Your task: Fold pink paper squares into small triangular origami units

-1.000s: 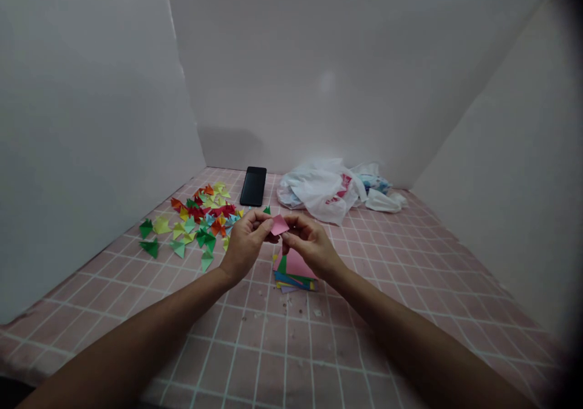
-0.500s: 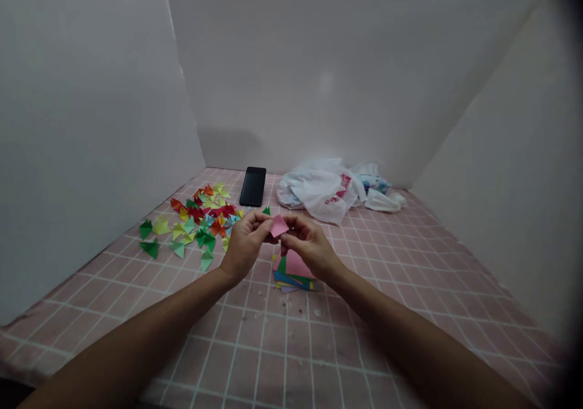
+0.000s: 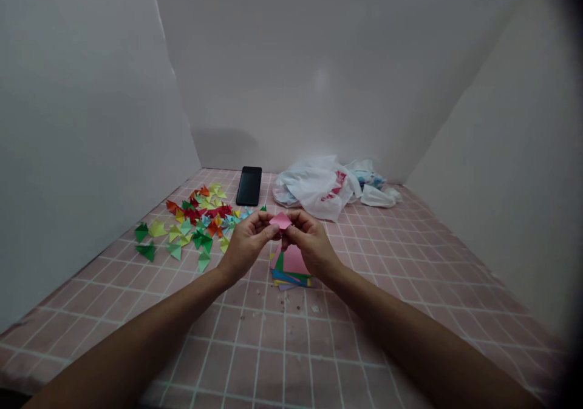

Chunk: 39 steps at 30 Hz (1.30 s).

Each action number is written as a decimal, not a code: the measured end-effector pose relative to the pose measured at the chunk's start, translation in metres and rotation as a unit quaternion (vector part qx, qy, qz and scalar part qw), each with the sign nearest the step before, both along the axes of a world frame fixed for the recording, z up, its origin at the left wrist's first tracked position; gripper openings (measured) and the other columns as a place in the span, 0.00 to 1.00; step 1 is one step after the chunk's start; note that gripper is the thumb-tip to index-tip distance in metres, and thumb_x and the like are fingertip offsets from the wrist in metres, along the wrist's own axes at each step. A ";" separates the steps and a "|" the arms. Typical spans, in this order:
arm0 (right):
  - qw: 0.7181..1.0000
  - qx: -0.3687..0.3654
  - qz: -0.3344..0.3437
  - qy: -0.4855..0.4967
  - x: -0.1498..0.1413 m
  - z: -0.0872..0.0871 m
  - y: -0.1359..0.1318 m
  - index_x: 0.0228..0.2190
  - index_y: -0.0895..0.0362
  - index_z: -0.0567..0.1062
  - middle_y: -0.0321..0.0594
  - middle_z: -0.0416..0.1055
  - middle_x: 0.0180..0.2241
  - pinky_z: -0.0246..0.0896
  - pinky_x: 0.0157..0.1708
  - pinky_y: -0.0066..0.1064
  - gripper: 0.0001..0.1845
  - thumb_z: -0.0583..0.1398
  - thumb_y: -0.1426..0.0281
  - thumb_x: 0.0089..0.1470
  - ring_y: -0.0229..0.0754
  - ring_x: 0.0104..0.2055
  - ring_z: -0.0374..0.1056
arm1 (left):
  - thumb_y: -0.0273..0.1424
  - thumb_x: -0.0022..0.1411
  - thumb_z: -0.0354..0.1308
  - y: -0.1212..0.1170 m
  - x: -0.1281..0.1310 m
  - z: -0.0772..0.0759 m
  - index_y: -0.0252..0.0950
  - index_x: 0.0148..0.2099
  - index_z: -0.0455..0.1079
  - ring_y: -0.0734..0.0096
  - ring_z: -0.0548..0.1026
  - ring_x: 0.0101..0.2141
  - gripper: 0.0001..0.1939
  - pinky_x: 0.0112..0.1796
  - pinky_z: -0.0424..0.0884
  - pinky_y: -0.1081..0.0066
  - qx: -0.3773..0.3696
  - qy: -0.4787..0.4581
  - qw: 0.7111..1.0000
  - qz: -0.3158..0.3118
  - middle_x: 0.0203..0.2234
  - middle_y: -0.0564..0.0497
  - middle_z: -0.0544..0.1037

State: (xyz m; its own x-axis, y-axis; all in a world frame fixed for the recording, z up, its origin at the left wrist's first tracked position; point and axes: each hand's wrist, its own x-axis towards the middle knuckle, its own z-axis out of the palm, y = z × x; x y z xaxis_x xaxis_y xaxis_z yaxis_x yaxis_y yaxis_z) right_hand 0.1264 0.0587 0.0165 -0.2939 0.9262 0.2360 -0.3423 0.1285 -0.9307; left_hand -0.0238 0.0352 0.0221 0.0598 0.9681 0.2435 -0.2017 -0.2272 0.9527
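Note:
A small pink paper square [image 3: 280, 221] is pinched at its lower edge between my left hand [image 3: 247, 243] and my right hand [image 3: 310, 243], held above the mat. Its lower part is hidden by my fingers. Just below my right hand lies a stack of coloured paper squares [image 3: 290, 268], pink on top, partly covered by that hand. Left of my left hand spreads a pile of small folded paper triangles [image 3: 197, 221] in red, green, yellow, orange and blue.
A black smartphone [image 3: 249, 186] lies face up at the back of the pink grid mat [image 3: 282, 348]. A crumpled white plastic bag [image 3: 314, 187] with red print sits to its right. White board walls [image 3: 91, 111] rise on the left, back and right. Small scraps dot the mat.
Both hands have risen slightly, and the pink paper now sits a little higher with its top corner more visible. The view has shifted slightly left.

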 end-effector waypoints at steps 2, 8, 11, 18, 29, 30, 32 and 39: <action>1.000 -0.003 -0.009 0.006 0.000 0.002 -0.001 0.32 0.57 0.72 0.30 0.70 0.23 0.61 0.20 0.25 0.09 0.65 0.69 0.48 0.31 0.19 0.65 | 0.31 0.55 0.69 0.000 0.000 0.000 0.33 0.43 0.73 0.73 0.77 0.33 0.14 0.38 0.74 0.72 -0.001 -0.001 1.000 -0.011 0.33 0.52 0.79; 1.000 0.008 -0.002 0.001 -0.001 0.003 -0.004 0.32 0.56 0.71 0.30 0.70 0.24 0.62 0.20 0.25 0.09 0.65 0.67 0.49 0.31 0.19 0.65 | 0.29 0.55 0.68 -0.001 0.001 0.003 0.34 0.41 0.74 0.72 0.77 0.34 0.11 0.39 0.73 0.71 0.015 0.027 0.999 0.005 0.33 0.51 0.79; 1.000 0.028 0.003 -0.013 -0.001 0.000 -0.003 0.30 0.56 0.71 0.30 0.70 0.24 0.62 0.20 0.25 0.09 0.66 0.67 0.49 0.31 0.20 0.65 | 0.30 0.56 0.66 -0.002 0.001 0.002 0.33 0.37 0.73 0.73 0.76 0.31 0.08 0.36 0.72 0.71 0.016 0.036 0.999 0.031 0.29 0.52 0.77; 0.999 0.034 0.009 -0.013 -0.001 -0.004 -0.002 0.30 0.56 0.71 0.31 0.69 0.25 0.61 0.20 0.25 0.10 0.66 0.66 0.50 0.31 0.21 0.64 | 0.30 0.55 0.66 -0.004 0.003 0.002 0.33 0.35 0.74 0.75 0.75 0.30 0.07 0.34 0.72 0.73 0.007 0.010 0.999 0.037 0.28 0.53 0.77; 1.000 0.024 0.013 0.002 -0.001 -0.005 0.000 0.30 0.56 0.72 0.31 0.72 0.24 0.62 0.20 0.26 0.10 0.66 0.64 0.53 0.31 0.19 0.64 | 0.33 0.56 0.67 -0.006 0.006 0.006 0.33 0.33 0.75 0.74 0.74 0.28 0.08 0.34 0.72 0.72 0.003 0.022 0.998 0.059 0.25 0.53 0.77; 1.000 0.024 0.014 0.005 -0.001 -0.005 0.000 0.29 0.56 0.72 0.31 0.72 0.24 0.62 0.20 0.26 0.09 0.66 0.65 0.52 0.31 0.19 0.64 | 0.33 0.56 0.67 -0.006 0.006 0.006 0.33 0.33 0.75 0.74 0.74 0.28 0.08 0.34 0.72 0.72 0.004 0.024 0.998 0.060 0.25 0.53 0.77; 1.000 0.028 0.011 0.002 -0.001 -0.005 0.000 0.29 0.56 0.73 0.31 0.72 0.23 0.61 0.20 0.26 0.09 0.66 0.65 0.52 0.32 0.19 0.64 | 0.33 0.56 0.67 -0.006 0.006 0.006 0.33 0.33 0.75 0.74 0.74 0.28 0.08 0.33 0.72 0.73 0.006 0.029 0.998 0.062 0.25 0.53 0.77; 0.997 0.067 -0.025 -0.031 0.002 -0.002 0.001 0.29 0.56 0.74 0.33 0.73 0.24 0.64 0.26 0.29 0.08 0.67 0.66 0.52 0.36 0.24 0.69 | 0.32 0.57 0.65 -0.003 0.004 0.005 0.33 0.34 0.75 0.75 0.74 0.28 0.07 0.33 0.72 0.73 0.015 0.051 0.998 0.040 0.26 0.53 0.77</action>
State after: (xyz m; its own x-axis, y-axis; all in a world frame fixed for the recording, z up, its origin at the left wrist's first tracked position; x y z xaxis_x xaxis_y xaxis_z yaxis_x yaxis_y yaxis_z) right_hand 0.1280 0.0602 0.0145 -0.2658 0.9018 0.3407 -0.2738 0.2683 -0.9236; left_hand -0.0201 0.0324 0.0267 0.0081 0.9631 0.2689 -0.0847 -0.2673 0.9599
